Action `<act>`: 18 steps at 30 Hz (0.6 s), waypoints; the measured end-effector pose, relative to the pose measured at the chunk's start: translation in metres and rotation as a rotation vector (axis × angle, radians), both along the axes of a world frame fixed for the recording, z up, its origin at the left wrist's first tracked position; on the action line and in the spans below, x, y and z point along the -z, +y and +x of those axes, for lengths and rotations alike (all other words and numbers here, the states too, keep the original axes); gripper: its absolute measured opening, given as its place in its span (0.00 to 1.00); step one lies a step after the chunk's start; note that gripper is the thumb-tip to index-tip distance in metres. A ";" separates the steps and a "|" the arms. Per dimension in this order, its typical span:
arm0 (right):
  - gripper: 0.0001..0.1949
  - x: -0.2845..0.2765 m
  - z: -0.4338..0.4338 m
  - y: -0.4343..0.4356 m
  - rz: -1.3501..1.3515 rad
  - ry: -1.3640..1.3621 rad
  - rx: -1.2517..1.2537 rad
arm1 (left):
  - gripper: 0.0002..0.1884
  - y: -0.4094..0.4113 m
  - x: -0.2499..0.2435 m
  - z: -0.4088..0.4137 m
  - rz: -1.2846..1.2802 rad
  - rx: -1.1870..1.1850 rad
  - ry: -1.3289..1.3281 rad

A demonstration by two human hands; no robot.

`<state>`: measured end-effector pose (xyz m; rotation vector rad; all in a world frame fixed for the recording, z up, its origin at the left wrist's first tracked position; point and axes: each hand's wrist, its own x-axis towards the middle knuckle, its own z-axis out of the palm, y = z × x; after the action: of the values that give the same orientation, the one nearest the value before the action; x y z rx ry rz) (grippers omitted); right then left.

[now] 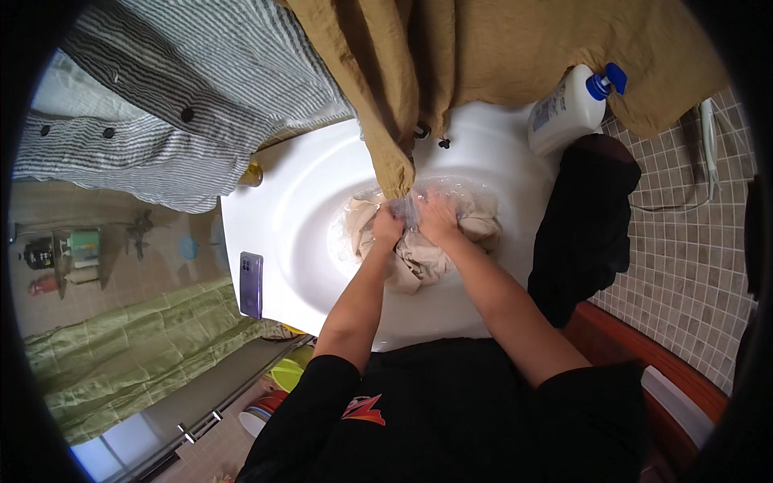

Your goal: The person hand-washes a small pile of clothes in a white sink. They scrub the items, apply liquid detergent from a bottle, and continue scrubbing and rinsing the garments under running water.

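A beige cloth garment [423, 256] lies bunched and wet in the white washbasin [305, 244], with water around it. My left hand [388, 226] is on the garment's left part, its fingers curled; whether they grip the fabric is hard to see. My right hand [437, 216] rests on the cloth a little to the right, back up, its fingertips partly hidden by running water. Water [412, 208] falls between the two hands. The end of a hanging tan garment [395, 172] comes down just above them and hides the water's outlet.
A purple smartphone [251, 285] lies on the basin's left rim. At the back right stands a white pump bottle [564, 111] with a blue top. Black cloth [583, 229] drapes over the right edge. A striped shirt [199, 78] hangs at the upper left, near a small yellow object [251, 175].
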<state>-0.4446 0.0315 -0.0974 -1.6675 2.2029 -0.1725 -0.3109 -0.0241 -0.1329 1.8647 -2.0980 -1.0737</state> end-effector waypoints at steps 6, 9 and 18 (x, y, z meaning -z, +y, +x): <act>0.30 -0.034 -0.004 -0.005 -0.143 -0.557 0.269 | 0.16 0.013 -0.021 -0.010 0.789 -0.660 1.200; 0.25 -0.062 0.015 0.015 -0.323 -0.741 0.294 | 0.18 0.016 -0.074 -0.013 1.033 -0.745 1.264; 0.17 -0.079 0.014 0.020 -0.571 -0.311 0.308 | 0.20 0.026 -0.111 -0.028 1.096 -0.674 1.506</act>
<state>-0.4304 0.0510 -0.0186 -1.4002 2.2696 -1.1526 -0.3389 0.0018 -0.0218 0.9118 0.0061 -2.3734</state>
